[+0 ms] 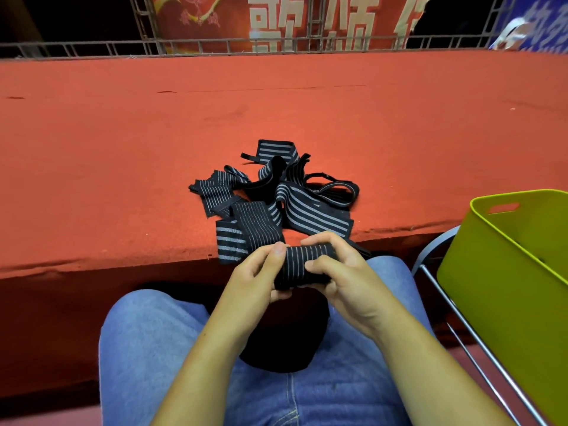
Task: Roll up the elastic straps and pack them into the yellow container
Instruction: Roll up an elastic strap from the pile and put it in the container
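Both hands busy with one rolled strap (pixel 302 265), held above the lap, just in front of the table (pixel 123 149) edge. Left hand (pixel 255 278) closed on the left end of the roll, thumb pressed on top, probably to stop the elastic from springing open. Right hand (pixel 341 272) wrapped over the right end, fingers curled across the top and thumb at the front, grip clamped on the same roll; seems placed so to turn the roll and keep the layers tight. Roll looking nearly complete, though a loose tail, if any, hidden under the hands.

Pile of unrolled straps (pixel 276 192) lying tangled on the red cover of the table, close to its near edge, within easy reach for the next pick. Several pieces crossing over each other, so exact number impossible to tell.

Yellow container (pixel 504 272) standing to the right, on what appears to be a chair, apart from the hands but near enough for a short move. Inside only partly visible, and no strap seen there.

Likely next: securing the end, then moving the roll to the right into the container.
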### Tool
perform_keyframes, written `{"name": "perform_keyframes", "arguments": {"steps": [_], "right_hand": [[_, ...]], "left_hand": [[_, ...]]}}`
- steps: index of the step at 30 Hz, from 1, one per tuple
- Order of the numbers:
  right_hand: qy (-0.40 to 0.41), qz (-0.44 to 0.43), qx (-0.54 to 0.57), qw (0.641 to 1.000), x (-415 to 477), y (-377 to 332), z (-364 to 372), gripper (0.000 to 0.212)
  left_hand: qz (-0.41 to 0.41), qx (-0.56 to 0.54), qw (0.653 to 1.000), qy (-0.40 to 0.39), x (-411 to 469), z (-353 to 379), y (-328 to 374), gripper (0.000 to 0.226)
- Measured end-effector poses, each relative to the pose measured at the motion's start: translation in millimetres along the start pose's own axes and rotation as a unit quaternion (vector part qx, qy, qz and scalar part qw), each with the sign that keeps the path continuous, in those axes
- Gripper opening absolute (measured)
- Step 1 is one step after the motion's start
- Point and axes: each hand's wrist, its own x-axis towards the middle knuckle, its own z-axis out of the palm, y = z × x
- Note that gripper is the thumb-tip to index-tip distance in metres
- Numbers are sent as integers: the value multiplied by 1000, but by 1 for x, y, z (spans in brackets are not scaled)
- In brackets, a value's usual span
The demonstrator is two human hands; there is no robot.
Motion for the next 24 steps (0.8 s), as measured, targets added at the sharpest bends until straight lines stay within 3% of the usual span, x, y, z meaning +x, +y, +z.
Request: {"name": "perform_keyframes", "arguments": {"steps": [5,9,13,19,24], "right_hand": [[10,-4,-23,1000,-1,-4,-5,31],[-2,4,-53,999,-5,-15,-10,28],[6,-35,-201,979,-13,-33,-26,30],[-3,-76,-450,890,-23,-74,-51,37],[-20,-67,-609,790,-36,-123,-68,39]], "left_hand": [[-10,-44,999,29,3,7,2,18],[1,-58,998,31,3,12,5,22],[62,35,997,5,0,17,13,30],[141,118,982,-39,2,36,30,36],[151,128,976,-88,11,66,45,38]]}}
